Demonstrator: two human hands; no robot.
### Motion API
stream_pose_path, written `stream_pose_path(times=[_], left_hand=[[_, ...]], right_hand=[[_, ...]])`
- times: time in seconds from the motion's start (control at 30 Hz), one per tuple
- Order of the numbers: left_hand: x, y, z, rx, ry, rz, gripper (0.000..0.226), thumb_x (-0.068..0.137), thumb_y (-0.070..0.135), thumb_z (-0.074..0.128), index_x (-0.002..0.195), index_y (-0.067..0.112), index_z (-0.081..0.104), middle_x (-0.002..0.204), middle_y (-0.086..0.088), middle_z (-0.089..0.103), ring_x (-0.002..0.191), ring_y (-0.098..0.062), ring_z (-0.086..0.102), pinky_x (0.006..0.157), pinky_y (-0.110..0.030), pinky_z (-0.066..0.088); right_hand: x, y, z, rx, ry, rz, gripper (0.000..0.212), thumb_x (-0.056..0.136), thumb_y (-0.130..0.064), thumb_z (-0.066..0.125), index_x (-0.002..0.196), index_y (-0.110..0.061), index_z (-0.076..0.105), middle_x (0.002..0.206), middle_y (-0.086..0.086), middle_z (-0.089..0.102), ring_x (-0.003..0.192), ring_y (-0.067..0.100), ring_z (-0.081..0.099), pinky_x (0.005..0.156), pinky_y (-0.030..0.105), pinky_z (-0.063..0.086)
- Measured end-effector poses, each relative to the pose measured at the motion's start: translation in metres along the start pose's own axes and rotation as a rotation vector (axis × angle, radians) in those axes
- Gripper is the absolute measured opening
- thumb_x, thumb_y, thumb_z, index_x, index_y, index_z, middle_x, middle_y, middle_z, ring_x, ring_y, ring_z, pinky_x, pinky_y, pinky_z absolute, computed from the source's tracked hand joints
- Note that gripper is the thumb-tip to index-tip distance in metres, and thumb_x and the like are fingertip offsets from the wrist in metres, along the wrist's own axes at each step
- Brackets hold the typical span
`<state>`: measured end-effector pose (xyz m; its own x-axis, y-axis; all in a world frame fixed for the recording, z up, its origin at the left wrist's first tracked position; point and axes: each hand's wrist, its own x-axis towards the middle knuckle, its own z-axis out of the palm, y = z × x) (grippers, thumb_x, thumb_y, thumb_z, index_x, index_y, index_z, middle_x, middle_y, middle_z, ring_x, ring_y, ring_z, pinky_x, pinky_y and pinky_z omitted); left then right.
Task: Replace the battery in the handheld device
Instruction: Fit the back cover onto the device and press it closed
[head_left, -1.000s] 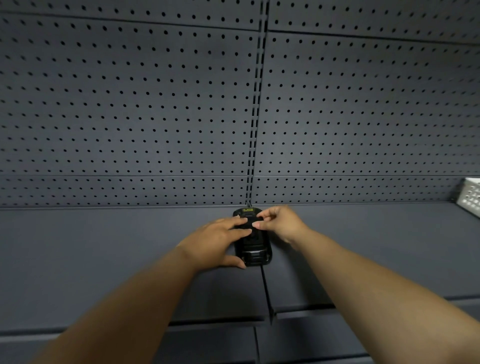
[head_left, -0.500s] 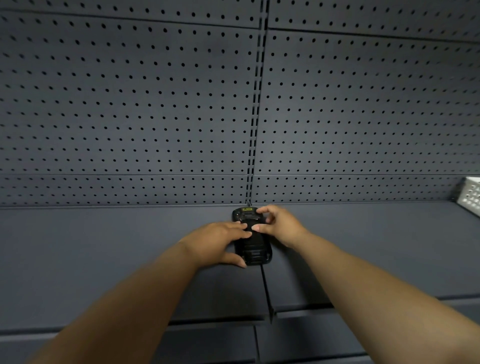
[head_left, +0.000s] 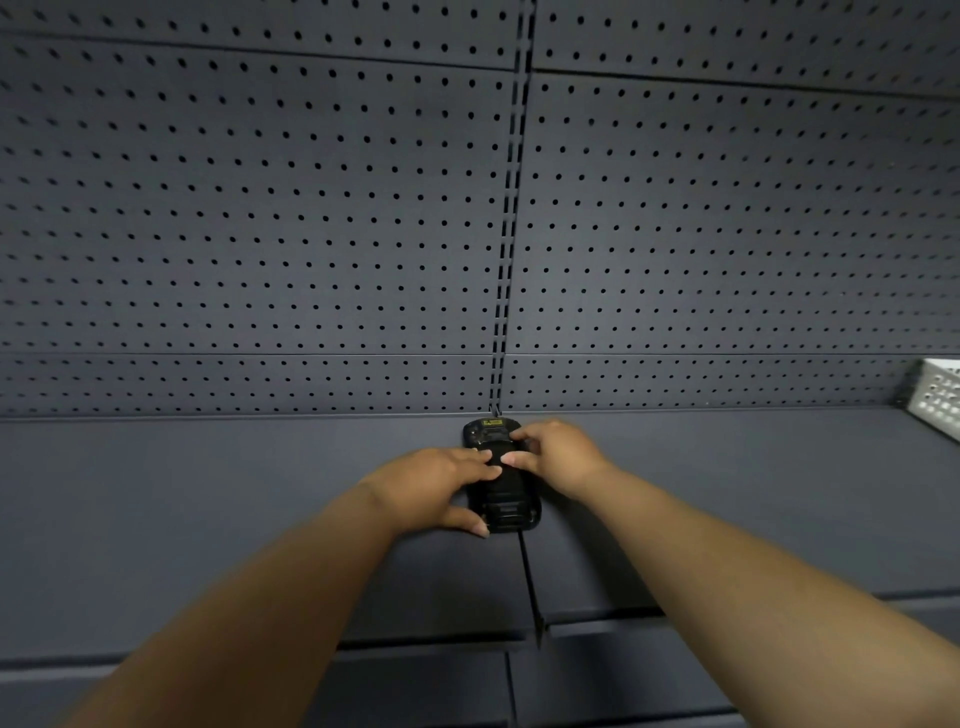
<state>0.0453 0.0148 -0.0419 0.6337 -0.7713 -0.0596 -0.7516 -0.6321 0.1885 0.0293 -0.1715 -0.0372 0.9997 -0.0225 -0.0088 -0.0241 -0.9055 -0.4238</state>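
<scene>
A black handheld device (head_left: 503, 499) lies back-up on the dark grey shelf (head_left: 208, 493), close to the pegboard wall, with a small yellow label at its far end. My left hand (head_left: 436, 488) grips its left side, fingers across the back and thumb at the near corner. My right hand (head_left: 558, 454) rests on the right side, thumb and fingertips pressing the middle of the back. Both hands cover the middle of the device. No loose battery is visible.
A dark perforated pegboard wall (head_left: 311, 234) rises behind the shelf, split by a slotted upright (head_left: 506, 260). A white perforated basket (head_left: 937, 397) sits at the far right of the shelf. The shelf's front edge runs below my forearms.
My right hand has shifted slightly toward the device's far end and right side. My left hand's fingers have slid a little down the back. The device stays in place.
</scene>
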Motion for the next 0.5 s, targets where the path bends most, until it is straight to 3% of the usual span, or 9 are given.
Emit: stream_pose_path(times=[0.3,0.4,0.5], left_hand=[[-0.0039,0.0027,0.0005,-0.012,0.068,-0.018,0.087,0.075,0.049,0.068,0.146,0.024,0.025,0.157,-0.002,0.021,0.144,-0.017,0.019,0.116,-0.028,0.017],[-0.0031,0.0026,0.0003,-0.003,0.048,-0.017,0.085,0.076,0.049,0.067,0.146,0.026,0.024,0.158,-0.001,0.018,0.144,-0.017,0.019,0.116,-0.029,0.017],[-0.0031,0.0027,0.0008,0.015,0.023,-0.009,0.08,0.079,0.049,0.064,0.146,0.03,0.025,0.158,0.001,0.016,0.144,-0.018,0.019,0.116,-0.031,0.018]], right_hand=[[0.0046,-0.0023,-0.0079,0.021,-0.118,0.023,0.048,0.084,-0.035,0.065,0.126,-0.015,0.054,0.129,0.012,0.052,0.115,0.025,0.053,0.096,0.028,0.039],[0.0064,-0.0024,-0.0085,0.093,-0.149,0.043,0.048,0.082,-0.029,0.07,0.124,-0.013,0.054,0.116,0.008,0.056,0.1,0.018,0.053,0.087,0.026,0.039],[0.0075,-0.0016,-0.0066,0.147,-0.143,0.052,0.049,0.079,-0.026,0.072,0.123,-0.013,0.055,0.102,-0.001,0.048,0.093,0.012,0.047,0.081,0.023,0.035]])
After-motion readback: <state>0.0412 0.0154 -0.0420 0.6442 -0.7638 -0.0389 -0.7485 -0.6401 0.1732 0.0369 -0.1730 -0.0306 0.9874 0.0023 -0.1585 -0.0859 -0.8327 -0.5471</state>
